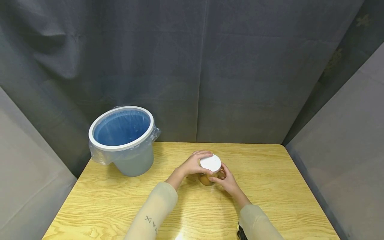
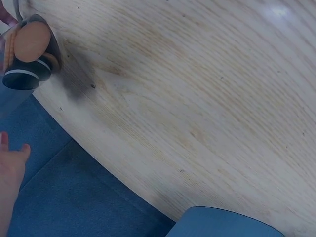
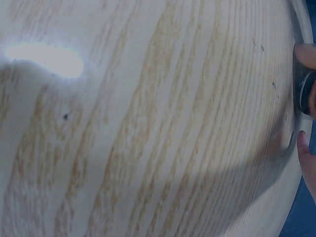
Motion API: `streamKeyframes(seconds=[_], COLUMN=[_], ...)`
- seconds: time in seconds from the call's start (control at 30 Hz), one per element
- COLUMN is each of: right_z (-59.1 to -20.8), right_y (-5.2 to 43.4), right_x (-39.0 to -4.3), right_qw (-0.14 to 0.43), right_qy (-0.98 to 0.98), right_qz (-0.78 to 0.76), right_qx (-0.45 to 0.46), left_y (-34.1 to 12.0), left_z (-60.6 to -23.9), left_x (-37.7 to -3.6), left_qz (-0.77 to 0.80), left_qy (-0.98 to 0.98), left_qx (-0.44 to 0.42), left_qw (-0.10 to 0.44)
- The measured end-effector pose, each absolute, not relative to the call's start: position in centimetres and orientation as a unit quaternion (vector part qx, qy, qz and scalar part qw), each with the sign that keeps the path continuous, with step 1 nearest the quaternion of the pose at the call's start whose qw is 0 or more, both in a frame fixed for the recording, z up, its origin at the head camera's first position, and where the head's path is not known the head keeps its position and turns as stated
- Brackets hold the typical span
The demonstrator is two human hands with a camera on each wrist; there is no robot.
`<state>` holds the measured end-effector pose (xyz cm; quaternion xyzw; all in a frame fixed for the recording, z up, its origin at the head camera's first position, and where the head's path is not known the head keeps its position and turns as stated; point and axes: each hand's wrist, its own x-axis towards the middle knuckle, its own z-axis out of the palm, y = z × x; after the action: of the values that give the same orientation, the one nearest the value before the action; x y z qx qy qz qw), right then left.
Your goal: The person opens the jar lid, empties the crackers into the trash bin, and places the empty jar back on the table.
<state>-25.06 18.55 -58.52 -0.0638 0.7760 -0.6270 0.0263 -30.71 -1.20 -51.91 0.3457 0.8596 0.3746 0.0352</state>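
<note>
A clear jar [image 1: 206, 179] with a white lid [image 1: 210, 163] stands on the wooden table [image 1: 270, 186], a little behind its middle. Round brown and dark biscuits show through its wall. My left hand [image 1: 196, 164] curls round the lid's left side and the jar's top. From the right, my right hand [image 1: 222, 177] grips the jar body below the lid. The left wrist view has the jar [image 2: 28, 52] at the top left and part of the left hand [image 2: 10, 180] at the lower left. Only the jar's edge [image 3: 303, 86] and one right finger [image 3: 308, 160] show in the right wrist view.
A blue bin [image 1: 123, 140] with a white rim and a clear plastic liner stands at the table's back left corner. Grey curtains close off the back and both sides. Bare tabletop lies to the right of the jar and in front of it.
</note>
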Motion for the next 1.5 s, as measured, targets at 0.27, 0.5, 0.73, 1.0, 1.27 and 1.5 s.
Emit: streamKeyframes(seconds=[0.27,0.5,0.73,1.0,1.27,1.5], right_z=[-58.1,-56.0,-56.2,-58.4,-56.4,-55.3], right_y=[18.6,18.2,18.2,18.6,18.2,18.0], right_x=[-24.9,-24.1,-24.3,-25.1,-24.3,-23.8], right_qw=[0.034,0.053,0.051,0.043,0.056,0.062], right_qy=[0.777,0.768,0.767,0.787,0.775,0.771], right_qz=[-0.626,-0.636,-0.637,-0.613,-0.627,-0.632], right_qx=[-0.059,-0.061,-0.055,-0.051,-0.053,-0.052], left_y=[-1.0,-0.7,-0.4,-0.1,0.2,0.5], left_z=[-52.1,-52.4,-53.1,-53.5,-54.0,-54.3], left_x=[-30.7,-30.4,-30.2,-29.8,-29.5,-29.0], left_qz=[0.385,0.411,0.425,0.429,0.436,0.440], left_qy=[0.856,0.857,0.858,0.863,0.860,0.858], left_qx=[0.343,0.310,0.288,0.267,0.262,0.251], left_qw=[0.023,0.018,-0.001,-0.018,-0.052,-0.086])
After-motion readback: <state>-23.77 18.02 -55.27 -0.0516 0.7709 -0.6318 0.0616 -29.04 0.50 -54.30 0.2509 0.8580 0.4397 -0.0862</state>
